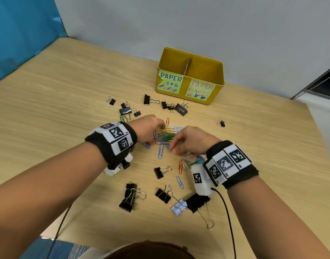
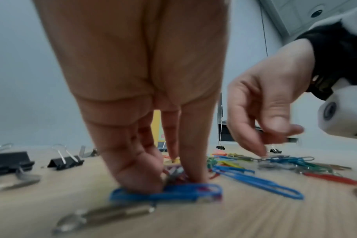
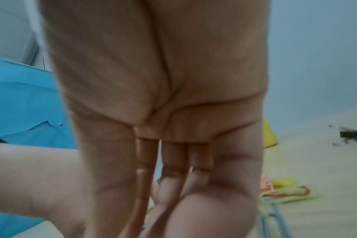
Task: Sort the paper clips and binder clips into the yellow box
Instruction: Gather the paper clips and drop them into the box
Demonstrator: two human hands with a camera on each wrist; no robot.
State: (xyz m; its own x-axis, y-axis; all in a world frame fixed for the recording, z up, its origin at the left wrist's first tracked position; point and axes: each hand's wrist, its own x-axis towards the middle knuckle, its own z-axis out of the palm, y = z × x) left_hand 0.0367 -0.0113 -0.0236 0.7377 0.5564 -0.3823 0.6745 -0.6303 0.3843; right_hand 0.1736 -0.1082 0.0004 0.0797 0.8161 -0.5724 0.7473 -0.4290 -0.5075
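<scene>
A pile of coloured paper clips (image 1: 167, 136) lies mid-table, with both hands on it. My left hand (image 1: 151, 130) points down, and its thumb and fingertips pinch a small bunch of paper clips (image 2: 174, 176) over a blue clip (image 2: 173, 193). My right hand (image 1: 181, 144) reaches down beside it; its fingertips touch the clips (image 2: 275, 159) while the thumb stands apart. The yellow box (image 1: 217, 71) stands behind, split by a divider, labelled paper clips on the left and paper clamps on the right. Black binder clips (image 1: 181, 108) lie scattered around.
More black binder clips (image 1: 129, 198) and a pale blue one (image 1: 179, 206) lie near the front edge. A lone small clip (image 1: 221, 123) sits to the right. More paper clips (image 1: 195, 160) lie under my right wrist. Wrist-camera cables trail off the front edge.
</scene>
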